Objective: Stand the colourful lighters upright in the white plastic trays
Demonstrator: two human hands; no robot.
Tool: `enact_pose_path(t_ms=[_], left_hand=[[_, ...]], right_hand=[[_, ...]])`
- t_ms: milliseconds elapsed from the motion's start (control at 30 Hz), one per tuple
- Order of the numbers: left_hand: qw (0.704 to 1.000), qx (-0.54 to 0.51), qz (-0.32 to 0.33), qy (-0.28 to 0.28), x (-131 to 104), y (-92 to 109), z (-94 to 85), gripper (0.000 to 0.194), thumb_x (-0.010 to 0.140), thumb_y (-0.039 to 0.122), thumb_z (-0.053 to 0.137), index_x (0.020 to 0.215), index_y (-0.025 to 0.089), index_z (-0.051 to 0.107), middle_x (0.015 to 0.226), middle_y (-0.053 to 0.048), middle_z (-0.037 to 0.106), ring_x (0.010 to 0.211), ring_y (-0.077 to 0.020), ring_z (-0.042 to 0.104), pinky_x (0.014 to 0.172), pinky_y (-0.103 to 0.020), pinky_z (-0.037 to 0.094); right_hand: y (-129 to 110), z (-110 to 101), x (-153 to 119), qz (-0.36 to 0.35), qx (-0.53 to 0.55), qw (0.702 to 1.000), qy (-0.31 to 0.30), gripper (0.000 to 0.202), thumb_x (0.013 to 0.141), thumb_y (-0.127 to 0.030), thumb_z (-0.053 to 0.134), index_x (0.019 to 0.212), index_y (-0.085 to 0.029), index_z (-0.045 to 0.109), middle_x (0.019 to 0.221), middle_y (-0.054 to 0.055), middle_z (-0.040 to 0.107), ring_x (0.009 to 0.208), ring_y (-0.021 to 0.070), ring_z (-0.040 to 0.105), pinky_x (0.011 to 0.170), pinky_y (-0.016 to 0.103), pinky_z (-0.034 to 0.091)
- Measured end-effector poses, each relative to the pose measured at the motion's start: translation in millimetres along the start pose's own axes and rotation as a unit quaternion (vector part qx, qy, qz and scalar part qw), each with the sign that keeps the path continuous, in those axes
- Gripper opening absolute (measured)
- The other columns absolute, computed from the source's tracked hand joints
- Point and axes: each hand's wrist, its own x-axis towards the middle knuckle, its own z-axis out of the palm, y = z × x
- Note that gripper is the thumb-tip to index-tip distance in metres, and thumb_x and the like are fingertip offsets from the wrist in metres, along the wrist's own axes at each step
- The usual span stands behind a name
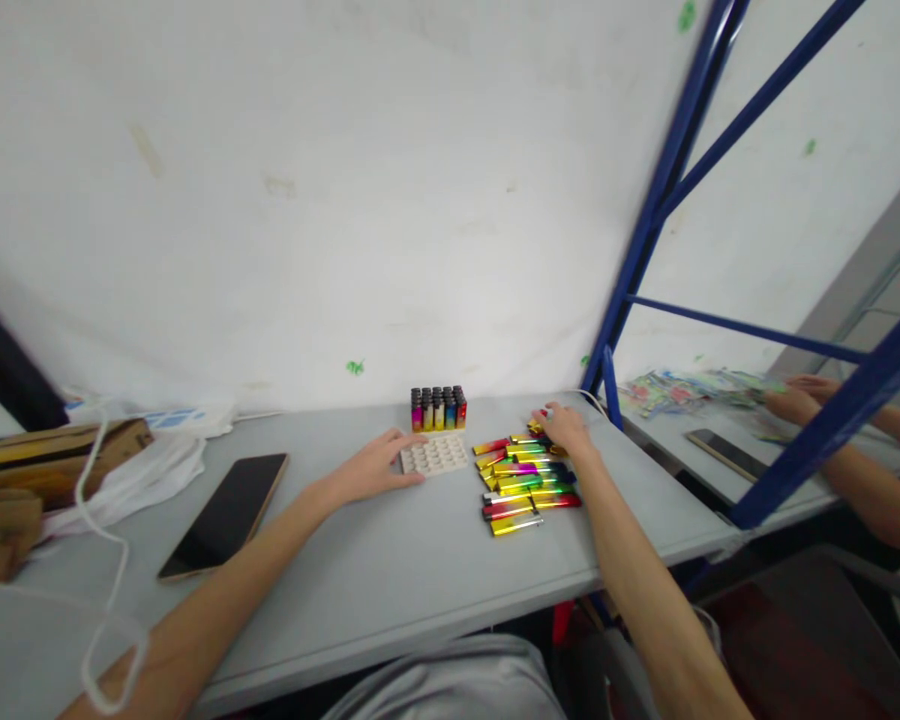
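My left hand (pixel 385 465) grips the left side of a white tray with rows of round holes (pixel 436 455), fingers at its far edge and thumb at its near edge. Behind the tray stands a block of upright lighters (pixel 439 410) with black tops and shiny coloured bodies. To the right lies a loose pile of metallic lighters (pixel 525 480) in gold, red, green and pink. My right hand (pixel 566 430) is at the far right end of this pile, its fingers closed on a lighter (pixel 538 424) that they partly cover.
A phone (pixel 225 515) lies left of my left forearm. Brown packages (pixel 60 460), white plastic bags and a white cable (pixel 94 470) are at the far left. A blue metal frame (pixel 645 230) rises at the right. Beyond it, another person's hands (pixel 802 400) are over colourful packets (pixel 690 390).
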Motion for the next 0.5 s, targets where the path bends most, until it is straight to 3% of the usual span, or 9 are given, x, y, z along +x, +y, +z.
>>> enact_pose_path(t_ms=[133,233,367,500], left_hand=[[0.999,0.011,-0.003,0.047,-10.7,-5.6,7.3,0.076,0.085,0.056,0.069,0.151,0.024,0.047,0.138,-0.012,0.062,0.116,-0.0309,0.063,0.104,-0.042,0.049],[0.997,0.041,-0.011,0.059,-13.1,-10.0,9.3,0.074,0.082,0.059,0.071,0.144,0.02,0.054,0.135,-0.014,0.064,0.123,-0.0344,0.059,0.11,-0.046,0.045],[0.997,0.059,-0.005,0.056,-11.4,-13.0,10.1,0.064,0.081,0.062,0.071,0.127,0.018,0.065,0.127,-0.014,0.065,0.122,-0.0321,0.059,0.112,-0.045,0.044],[0.998,0.048,-0.004,0.045,-12.5,-10.3,9.0,0.065,0.08,0.064,0.073,0.127,0.019,0.065,0.124,-0.012,0.063,0.12,-0.0302,0.06,0.111,-0.042,0.045]], right_hand=[[-14.6,0.6,-2.1,-0.035,0.005,0.998,-0.047,0.053,0.099,-0.058,0.051,0.129,-0.019,0.069,0.13,0.021,0.067,0.122,0.0369,0.061,0.099,0.05,0.046],[-21.2,-0.3,0.1,-0.088,0.037,0.993,-0.073,0.048,0.098,-0.05,0.058,0.132,-0.017,0.067,0.124,0.017,0.072,0.117,0.0306,0.065,0.099,0.041,0.048],[-29.3,2.7,1.0,-0.147,0.085,0.98,-0.1,0.048,0.096,-0.042,0.064,0.137,-0.016,0.062,0.11,0.011,0.077,0.102,0.0242,0.071,0.093,0.033,0.05],[-36.5,2.9,-1.2,-0.157,0.068,0.982,-0.081,0.042,0.102,-0.043,0.053,0.13,-0.015,0.067,0.115,0.014,0.075,0.109,0.0244,0.068,0.099,0.034,0.047]])
